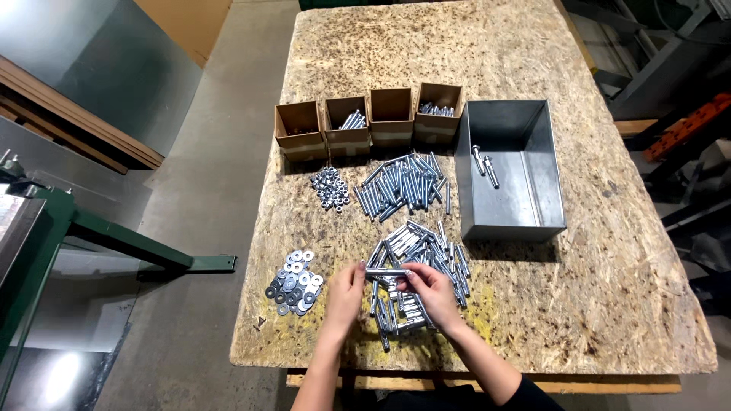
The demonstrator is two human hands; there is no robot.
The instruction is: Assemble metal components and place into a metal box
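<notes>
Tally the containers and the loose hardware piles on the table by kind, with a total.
Cardboard boxes: 4
Metal tray: 1
Pile of nuts: 1
Pile of washers: 1
Pile of bolts: 1
Pile of sleeves: 1
Total: 9

The left hand and right hand hold one sleeve piece between them.

Chipboard table [609,304], cardboard boxes [369,120], metal tray [512,217], bolts [403,185], washers [295,282], nuts [330,188]
</notes>
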